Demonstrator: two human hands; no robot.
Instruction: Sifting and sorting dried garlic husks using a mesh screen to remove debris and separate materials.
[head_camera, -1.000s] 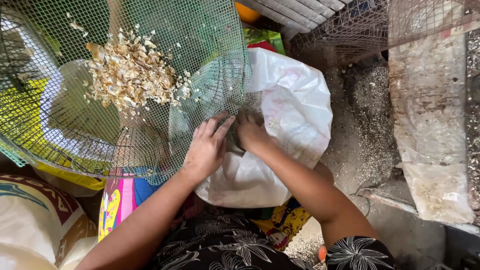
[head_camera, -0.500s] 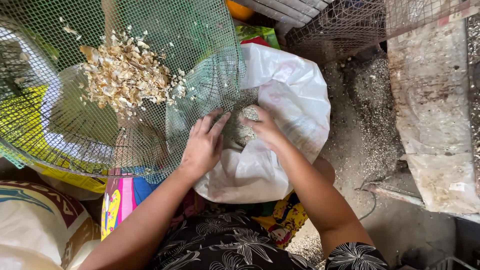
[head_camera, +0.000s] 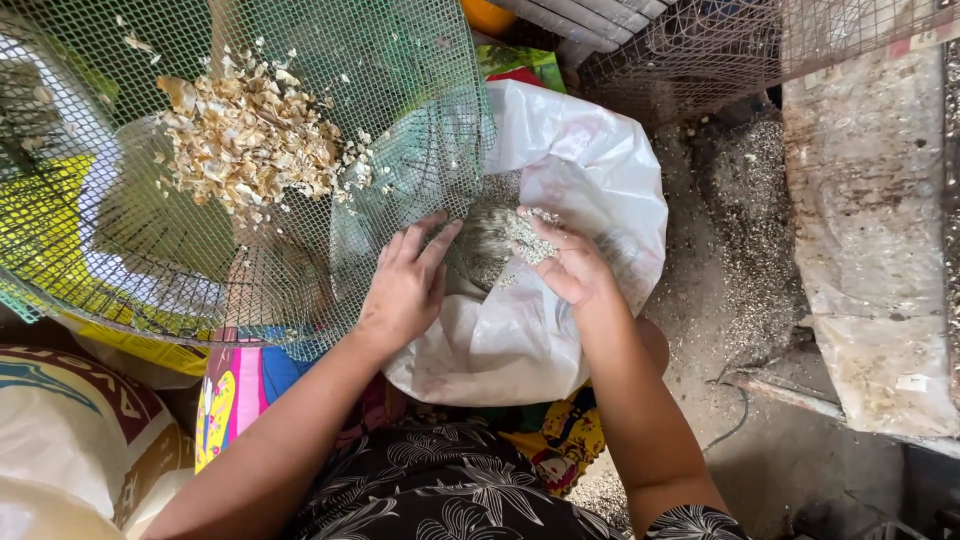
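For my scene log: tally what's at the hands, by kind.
Hands: 2, left hand and right hand
White bag: 1
Green mesh: 1
Pile of flakes: 1
Handful of grain: 1
Total: 6

Left hand (head_camera: 405, 290) flat, right hand (head_camera: 570, 265) cupped

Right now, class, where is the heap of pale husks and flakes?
The pale husks lie heaped on the green mesh sieve at upper left of the head view, left of the white sack and above the left hand.
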